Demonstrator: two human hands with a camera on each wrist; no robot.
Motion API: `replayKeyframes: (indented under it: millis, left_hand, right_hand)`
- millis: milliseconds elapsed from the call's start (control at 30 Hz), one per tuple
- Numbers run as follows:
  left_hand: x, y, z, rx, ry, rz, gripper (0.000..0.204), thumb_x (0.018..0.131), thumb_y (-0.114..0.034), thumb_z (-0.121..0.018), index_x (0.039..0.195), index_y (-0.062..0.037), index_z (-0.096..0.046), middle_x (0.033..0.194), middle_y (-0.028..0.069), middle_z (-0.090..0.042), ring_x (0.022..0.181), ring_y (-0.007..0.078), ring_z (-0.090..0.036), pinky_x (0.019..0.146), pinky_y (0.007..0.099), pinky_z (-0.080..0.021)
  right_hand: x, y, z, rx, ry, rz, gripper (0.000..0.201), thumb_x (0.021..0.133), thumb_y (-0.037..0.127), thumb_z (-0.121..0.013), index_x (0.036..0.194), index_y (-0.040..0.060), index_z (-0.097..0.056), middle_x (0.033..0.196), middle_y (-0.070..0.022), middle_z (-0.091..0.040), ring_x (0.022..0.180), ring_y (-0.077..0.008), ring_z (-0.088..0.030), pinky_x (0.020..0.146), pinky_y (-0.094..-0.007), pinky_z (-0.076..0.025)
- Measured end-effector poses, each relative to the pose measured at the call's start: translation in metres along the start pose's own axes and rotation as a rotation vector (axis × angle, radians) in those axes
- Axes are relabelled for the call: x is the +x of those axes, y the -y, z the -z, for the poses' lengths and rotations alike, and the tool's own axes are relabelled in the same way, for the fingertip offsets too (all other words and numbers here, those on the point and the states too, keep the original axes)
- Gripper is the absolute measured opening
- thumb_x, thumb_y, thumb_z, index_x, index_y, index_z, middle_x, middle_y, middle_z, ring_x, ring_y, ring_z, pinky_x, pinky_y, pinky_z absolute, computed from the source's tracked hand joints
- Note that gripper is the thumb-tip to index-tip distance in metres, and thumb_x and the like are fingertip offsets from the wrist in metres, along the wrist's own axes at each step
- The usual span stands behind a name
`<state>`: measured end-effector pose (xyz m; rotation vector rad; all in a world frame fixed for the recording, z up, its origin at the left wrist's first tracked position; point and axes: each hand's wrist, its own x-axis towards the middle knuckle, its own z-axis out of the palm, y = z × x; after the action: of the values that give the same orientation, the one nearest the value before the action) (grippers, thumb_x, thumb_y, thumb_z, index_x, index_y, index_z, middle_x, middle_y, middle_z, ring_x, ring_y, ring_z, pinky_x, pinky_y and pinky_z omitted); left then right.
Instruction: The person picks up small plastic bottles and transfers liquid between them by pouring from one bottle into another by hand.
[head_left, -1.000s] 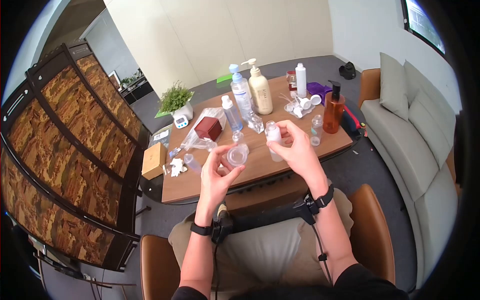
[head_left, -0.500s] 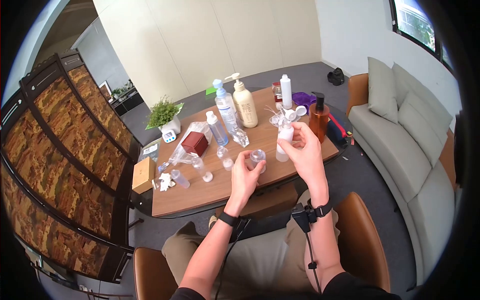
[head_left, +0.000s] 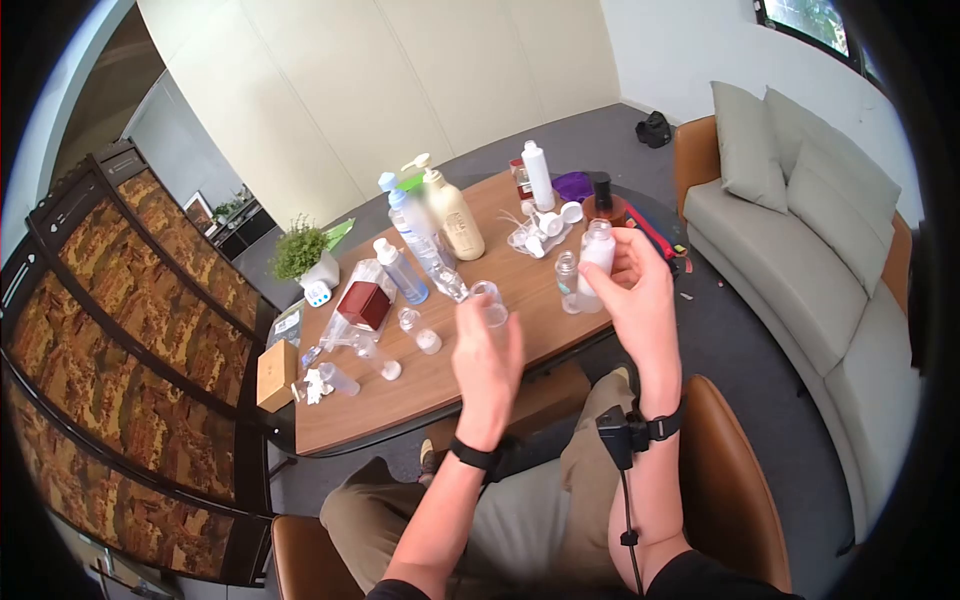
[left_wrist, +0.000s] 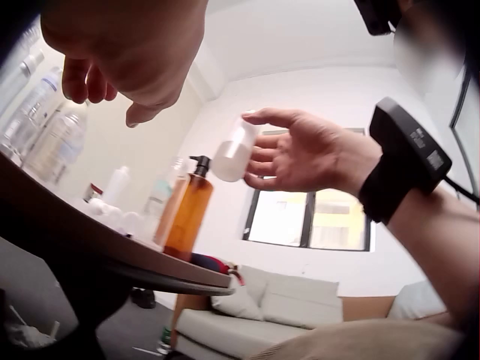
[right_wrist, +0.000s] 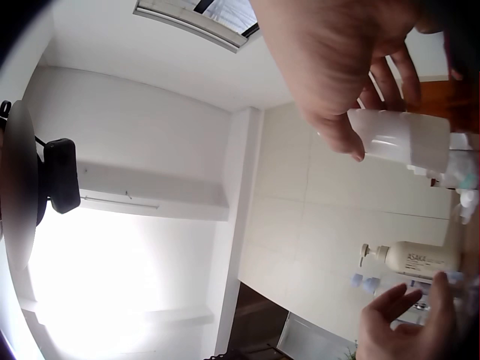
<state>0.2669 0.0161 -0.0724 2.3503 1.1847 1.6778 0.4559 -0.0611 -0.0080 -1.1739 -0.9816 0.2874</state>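
My right hand (head_left: pixel 642 275) grips a small clear-necked bottle (head_left: pixel 597 262) of milky white liquid near the table's right side. The bottle (right_wrist: pixel 405 139) shows white between thumb and fingers in the right wrist view. My left hand (head_left: pixel 487 360) is just in front of a small clear jar (head_left: pixel 491 304) on the table. In the right wrist view, the left hand (right_wrist: pixel 409 322) has its thumb and fingers apart, with nothing seen between them. Beside the held bottle stands a small clear bottle (head_left: pixel 566 283), and behind it an amber pump bottle (head_left: pixel 603 205).
A cream pump bottle (head_left: pixel 455 215) and a blue-topped pump bottle (head_left: pixel 415 228) stand at the back, with a blue spray bottle (head_left: pixel 401 270) nearer. Several small clear bottles, a dark red box (head_left: pixel 364 305) and a plant (head_left: pixel 302 252) are leftward. White caps (head_left: pixel 547 228) lie rightward.
The clear jar has gone from my left hand onto the table, and that hand's fingers have loosened. My right hand has moved rightward with the bottle of white liquid. The head view has shifted.
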Motion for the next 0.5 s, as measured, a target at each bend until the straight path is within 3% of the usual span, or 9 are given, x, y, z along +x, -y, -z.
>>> replayKeyframes:
  millis: [33,67,133,167,233,367,500]
  left_hand:
    - [-0.001,-0.011,-0.003,-0.078,0.097,0.115,0.040,0.096,-0.012,-0.086,0.127,0.0008,-0.065,0.117,0.0217,-0.074,0.102,0.0417,-0.074,0.089,0.0473,-0.060]
    - [-0.004,-0.010,-0.014,-0.095,0.074,0.023,0.043,0.096,-0.015,-0.087,0.130,0.0001,-0.066,0.116,0.0210,-0.075,0.102,0.0394,-0.074,0.089,0.0461,-0.059]
    - [-0.006,-0.009,-0.039,-0.177,0.127,0.053,0.056,0.096,-0.024,-0.090,0.138,0.0025,-0.065,0.130,0.0234,-0.075,0.105,0.0392,-0.074,0.093,0.0450,-0.059]
    - [-0.002,-0.017,-0.045,-0.192,0.227,0.183,0.067,0.095,-0.028,-0.091,0.144,0.0054,-0.061,0.138,0.0268,-0.073,0.115,0.0413,-0.075,0.101,0.0461,-0.059]
    - [0.002,-0.025,-0.058,-0.232,0.262,0.204,0.076,0.096,-0.031,-0.090,0.148,0.0105,-0.053,0.145,0.0352,-0.067,0.134,0.0500,-0.068,0.111,0.0517,-0.057]
    - [0.010,-0.032,-0.076,-0.279,0.318,0.308,0.081,0.094,-0.032,-0.091,0.151,0.0107,-0.051,0.148,0.0366,-0.065,0.137,0.0503,-0.067,0.113,0.0517,-0.056]
    - [0.009,-0.022,-0.098,-0.338,0.304,0.278,0.070,0.095,-0.029,-0.090,0.143,0.0092,-0.056,0.134,0.0362,-0.072,0.123,0.0511,-0.072,0.102,0.0534,-0.059]
  right_hand:
    - [0.000,0.001,0.001,0.038,0.011,0.017,0.037,0.095,0.005,-0.085,0.128,-0.0025,-0.070,0.109,-0.0100,-0.083,0.095,-0.0148,-0.077,0.087,-0.0328,-0.062]
    - [0.000,0.002,0.002,0.050,0.002,0.010,0.038,0.096,0.005,-0.085,0.129,-0.0027,-0.070,0.109,-0.0104,-0.082,0.095,-0.0144,-0.077,0.086,-0.0324,-0.062]
    - [0.001,0.001,0.004,0.042,-0.015,0.028,0.038,0.097,0.005,-0.084,0.131,-0.0027,-0.069,0.111,-0.0115,-0.082,0.095,-0.0141,-0.076,0.086,-0.0319,-0.062]
    - [0.001,0.001,0.006,0.049,-0.012,0.012,0.038,0.097,0.006,-0.083,0.132,-0.0023,-0.069,0.111,-0.0106,-0.081,0.096,-0.0148,-0.076,0.086,-0.0326,-0.062]
    - [0.001,0.007,0.011,0.034,-0.028,-0.005,0.039,0.098,0.006,-0.083,0.133,-0.0021,-0.069,0.110,-0.0093,-0.081,0.095,-0.0154,-0.076,0.086,-0.0330,-0.062]
    - [0.003,0.002,0.016,0.019,-0.045,-0.006,0.040,0.098,0.007,-0.083,0.135,-0.0020,-0.069,0.113,-0.0095,-0.080,0.098,-0.0155,-0.075,0.088,-0.0334,-0.062]
    - [0.004,0.002,0.016,0.025,-0.027,-0.022,0.040,0.098,0.007,-0.083,0.135,-0.0022,-0.069,0.114,-0.0101,-0.080,0.099,-0.0157,-0.075,0.088,-0.0340,-0.062]
